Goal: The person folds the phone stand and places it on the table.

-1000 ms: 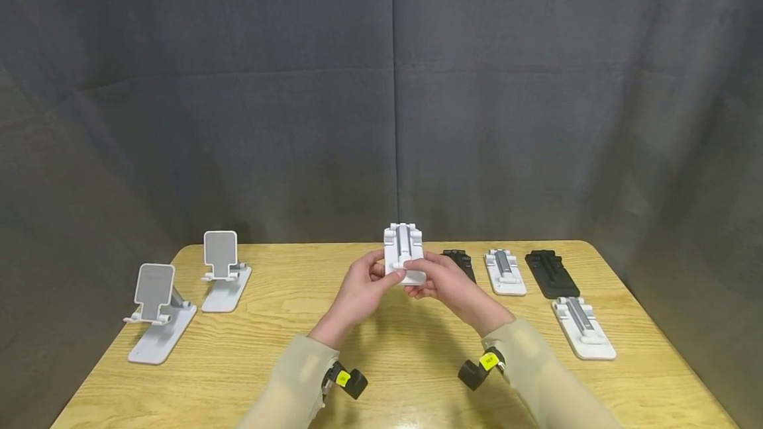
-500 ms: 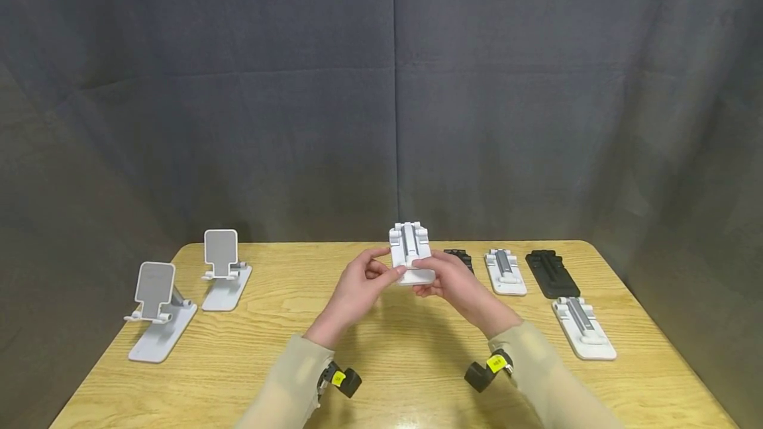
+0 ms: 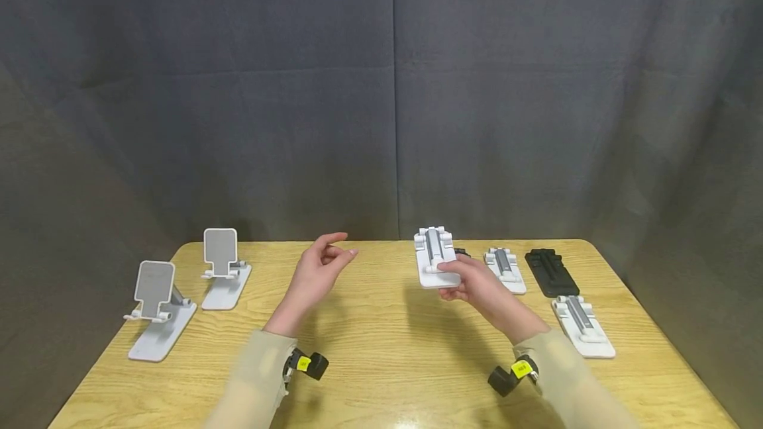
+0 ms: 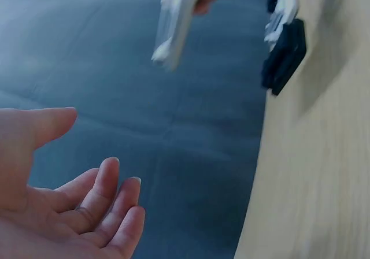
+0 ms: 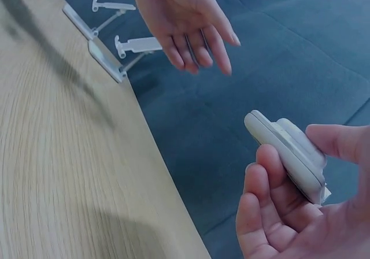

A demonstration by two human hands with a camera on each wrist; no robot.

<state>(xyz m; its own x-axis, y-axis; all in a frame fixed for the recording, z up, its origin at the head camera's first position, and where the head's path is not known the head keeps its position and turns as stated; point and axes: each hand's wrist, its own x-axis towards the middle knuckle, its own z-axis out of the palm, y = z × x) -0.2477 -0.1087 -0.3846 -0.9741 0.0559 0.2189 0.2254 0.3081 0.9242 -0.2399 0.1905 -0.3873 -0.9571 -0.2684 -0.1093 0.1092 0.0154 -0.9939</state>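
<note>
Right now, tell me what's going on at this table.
A person holds a folded white stand in the right hand, lifted above the table, thumb on top and fingers beneath. The left hand is off it, open and raised to the left, holding nothing. Two unfolded white stands sit at the table's left end. On the right lie folded ones: two white, one black, and another black one mostly hidden behind the held stand.

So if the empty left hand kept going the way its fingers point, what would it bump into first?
Probably the folded white stand held in the right hand. The left hand points rightward toward it with only air between, though depth is uncertain.
</note>
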